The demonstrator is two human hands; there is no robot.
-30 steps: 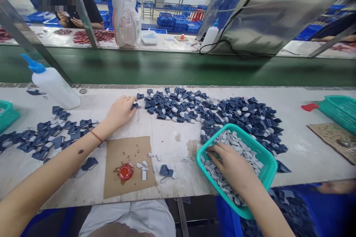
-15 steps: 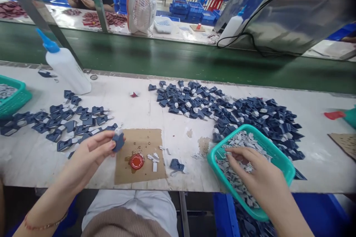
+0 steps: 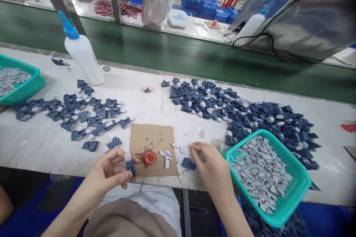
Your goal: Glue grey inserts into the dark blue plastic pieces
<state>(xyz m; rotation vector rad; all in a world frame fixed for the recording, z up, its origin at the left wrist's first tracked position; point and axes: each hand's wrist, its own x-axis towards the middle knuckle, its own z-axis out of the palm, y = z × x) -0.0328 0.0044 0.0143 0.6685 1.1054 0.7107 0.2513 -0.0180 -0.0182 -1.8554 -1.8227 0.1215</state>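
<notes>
My left hand [image 3: 112,170] is closed around a small dark blue plastic part [image 3: 131,168] with a light grey tip, held up at the table's front edge. My right hand [image 3: 213,164] pinches a tiny pale grey plastic piece [image 3: 190,144], mostly hidden by the fingertips. Beside those fingers another dark blue part [image 3: 188,163] lies on the table. Between my hands is a brown cardboard square [image 3: 152,133]. On it sit a red cap [image 3: 149,157] surrounded by clear wet drops, and several loose grey pieces [image 3: 167,163].
A green basket [image 3: 303,181] of grey pieces stands right, before a large heap of dark blue parts [image 3: 267,118]. More blue parts [image 3: 94,121] lie left, near a white bottle [image 3: 83,57] and another green basket [image 3: 39,75]. A green conveyor belt [image 3: 194,51] runs behind; a person sits beyond.
My right hand has left the green basket and moved left to beside the cardboard. My left hand has come lower and nearer, turning the blue part upright. The whole view has shifted.
</notes>
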